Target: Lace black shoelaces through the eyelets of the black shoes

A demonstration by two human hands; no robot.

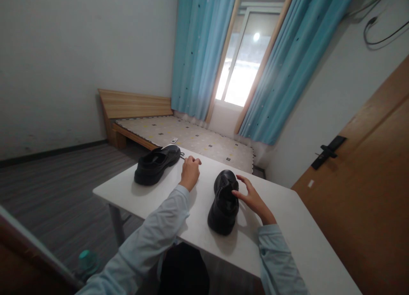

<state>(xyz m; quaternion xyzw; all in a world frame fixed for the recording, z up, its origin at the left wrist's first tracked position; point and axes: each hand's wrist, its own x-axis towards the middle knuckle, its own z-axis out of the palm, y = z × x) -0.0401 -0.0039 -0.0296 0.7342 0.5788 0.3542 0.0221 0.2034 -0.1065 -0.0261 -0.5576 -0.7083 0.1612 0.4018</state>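
Two shoes on the white counter [281,209], well apart. Your right hand [252,198] is beside the nearer black shoe [223,205], thumb and fingers parted at its opening; contact is unclear. Your left hand [191,173] is raised between the shoes, fingers curled; whether they pinch anything, you cannot tell. The other black shoe [151,172] sits at the counter's left, a dark lace [182,154] near your left fingers. Bed [188,135] beyond.
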